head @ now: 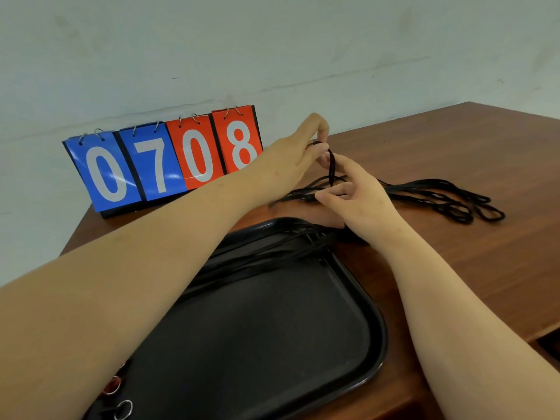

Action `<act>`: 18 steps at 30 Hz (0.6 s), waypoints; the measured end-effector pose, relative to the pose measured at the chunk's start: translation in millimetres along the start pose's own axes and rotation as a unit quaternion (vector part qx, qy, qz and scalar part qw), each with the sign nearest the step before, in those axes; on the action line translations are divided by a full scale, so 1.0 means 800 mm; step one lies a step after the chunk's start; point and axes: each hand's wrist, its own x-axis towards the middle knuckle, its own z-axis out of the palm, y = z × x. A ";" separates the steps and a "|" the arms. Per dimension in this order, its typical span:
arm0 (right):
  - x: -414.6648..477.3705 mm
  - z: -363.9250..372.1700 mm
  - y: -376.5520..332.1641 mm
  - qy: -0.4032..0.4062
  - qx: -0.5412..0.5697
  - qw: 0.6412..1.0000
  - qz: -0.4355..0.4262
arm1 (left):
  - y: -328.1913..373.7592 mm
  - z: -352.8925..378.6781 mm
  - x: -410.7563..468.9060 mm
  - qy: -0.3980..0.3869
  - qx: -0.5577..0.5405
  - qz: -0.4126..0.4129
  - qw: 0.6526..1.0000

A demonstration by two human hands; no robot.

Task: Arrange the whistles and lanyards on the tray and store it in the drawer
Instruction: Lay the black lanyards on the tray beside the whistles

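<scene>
A black tray lies on the brown table in front of me, with several black lanyards laid across its far part. Beyond the tray, a bundle of black lanyards stretches to the right on the table. My left hand pinches one end of a lanyard from that bundle and lifts it above the table. My right hand sits just below, fingers curled around strands of the same bundle. Metal key rings show at the tray's near left corner, under my left forearm. No whistle body is clearly visible.
A flip scoreboard reading 0708, blue and red cards, stands at the back left against the pale wall. The wooden table extends to the right; its front edge drops off at the lower right.
</scene>
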 end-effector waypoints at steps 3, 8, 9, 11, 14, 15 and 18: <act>0.001 -0.002 0.000 0.035 -0.039 0.998 0.027 | 0.000 -0.003 0.002 0.032 0.013 0.014 0.999; 0.002 -0.005 0.007 0.079 -0.107 0.990 0.041 | -0.016 -0.027 0.001 0.154 -0.033 -0.047 0.986; 0.002 -0.005 0.008 0.084 -0.129 0.987 0.036 | -0.020 -0.036 0.000 0.188 -0.056 -0.068 0.978; 0.003 -0.005 0.010 0.092 -0.169 0.981 0.027 | -0.029 -0.059 -0.006 0.246 -0.093 -0.108 0.959; 0.003 -0.007 0.011 0.099 -0.213 0.972 0.023 | -0.041 -0.094 -0.024 0.304 -0.095 -0.133 0.939; 0.003 -0.008 0.012 0.102 -0.223 0.969 0.028 | -0.044 -0.105 -0.032 0.317 -0.099 -0.140 0.933; 0.004 -0.010 0.017 0.103 -0.249 0.962 0.046 | -0.049 -0.136 -0.059 0.341 -0.101 -0.159 0.921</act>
